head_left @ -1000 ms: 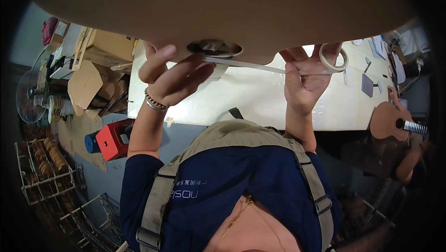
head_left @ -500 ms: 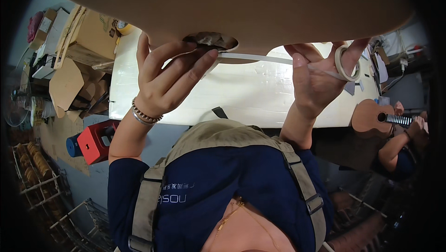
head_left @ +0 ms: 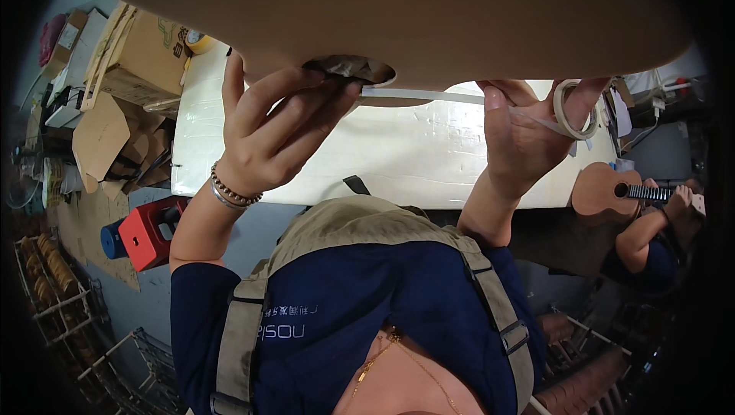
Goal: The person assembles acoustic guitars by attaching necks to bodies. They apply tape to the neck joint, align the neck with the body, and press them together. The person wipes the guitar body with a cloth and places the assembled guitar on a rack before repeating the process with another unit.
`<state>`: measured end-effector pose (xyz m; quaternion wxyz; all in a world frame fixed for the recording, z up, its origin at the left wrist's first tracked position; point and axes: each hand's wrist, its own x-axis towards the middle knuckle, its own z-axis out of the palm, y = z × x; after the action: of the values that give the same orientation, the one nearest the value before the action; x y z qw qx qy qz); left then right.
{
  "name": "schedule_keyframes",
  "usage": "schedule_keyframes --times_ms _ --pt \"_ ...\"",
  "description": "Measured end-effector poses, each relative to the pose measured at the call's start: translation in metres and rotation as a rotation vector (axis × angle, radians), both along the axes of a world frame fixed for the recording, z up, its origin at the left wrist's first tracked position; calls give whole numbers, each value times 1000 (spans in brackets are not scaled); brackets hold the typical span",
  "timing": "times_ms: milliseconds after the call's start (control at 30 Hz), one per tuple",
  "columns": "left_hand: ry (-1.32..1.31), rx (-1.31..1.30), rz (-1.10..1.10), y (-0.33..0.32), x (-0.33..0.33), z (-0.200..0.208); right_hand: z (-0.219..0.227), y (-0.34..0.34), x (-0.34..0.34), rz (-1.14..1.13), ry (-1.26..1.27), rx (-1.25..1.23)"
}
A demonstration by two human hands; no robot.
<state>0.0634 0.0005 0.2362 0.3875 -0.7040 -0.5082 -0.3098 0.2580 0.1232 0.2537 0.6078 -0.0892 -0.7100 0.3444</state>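
Observation:
A large pale wooden guitar body (head_left: pixel 459 24) fills the top of the view, held up close above the table. Its round sound hole (head_left: pixel 360 70) shows crumpled light material inside. My left hand (head_left: pixel 276 128) has its fingertips pinched at the near rim of the hole, on the end of a narrow strip of masking tape (head_left: pixel 429 96). From there the strip runs taut to my right hand (head_left: pixel 528 128). The masking tape roll (head_left: pixel 578 112) hangs round a finger of that hand. Its thumb presses by the strip, while other fingertips are hidden behind the body.
Below lies a white film-covered table (head_left: pixel 398 155). Cardboard boxes (head_left: pixel 142 59) stand at the left, with a red stool (head_left: pixel 149 239) on the floor. At the right, another person's arm (head_left: pixel 647 227) holds a finished-looking guitar (head_left: pixel 601 193). Racks (head_left: pixel 61 292) stand lower left.
The view has shifted slightly, and the guitar body sits a touch lower. Both hands keep nearly the same hold, with the tape still stretched between them. The other person's hand has moved along the guitar neck.

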Motion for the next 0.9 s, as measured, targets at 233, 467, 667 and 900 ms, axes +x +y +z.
schedule_keyframes --times_ms 233,467,667,900 --pt "-37 -4 14 -2 -3 -3 3 1 -5 -8 -46 -28" --pt "-220 172 70 28 2 -39 -32 35 -29 283 130 -208" --pt "-90 19 11 21 1 5 -125 9 -84 496 355 -666" --pt "-157 46 145 -6 -14 13 -210 -39 -186 277 15 -334"
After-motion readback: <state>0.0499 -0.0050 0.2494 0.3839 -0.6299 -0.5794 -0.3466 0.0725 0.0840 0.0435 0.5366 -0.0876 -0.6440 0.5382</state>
